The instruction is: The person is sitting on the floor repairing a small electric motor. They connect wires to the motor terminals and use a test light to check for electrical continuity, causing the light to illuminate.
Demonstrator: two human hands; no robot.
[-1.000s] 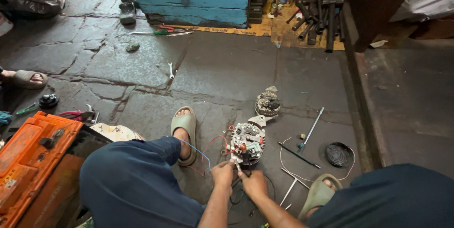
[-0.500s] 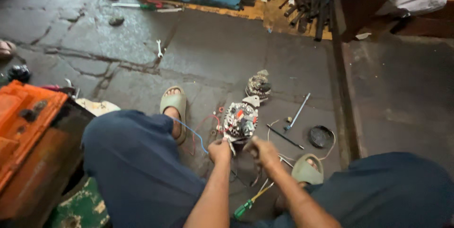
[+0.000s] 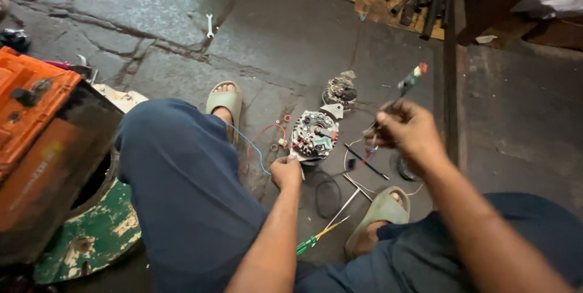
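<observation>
Right hand (image 3: 408, 132) has risen off the alternator (image 3: 314, 136), fingers pinching a red-tipped probe (image 3: 408, 82); left hand (image 3: 285, 171) grips the alternator's lower edge; orange case (image 3: 27, 108) far left.

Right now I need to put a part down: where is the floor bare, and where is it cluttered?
Bare floor lies beyond the alternator, up to the spanner, and on the slab right of the right hand. It is crowded between the sandals, around the left hand: wires, rods and a screwdriver.

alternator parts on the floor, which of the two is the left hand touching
The nearer, larger alternator part, with red wires on it: the left hand rests at its lower edge. The smaller, darker part lies farther away, untouched.
</observation>
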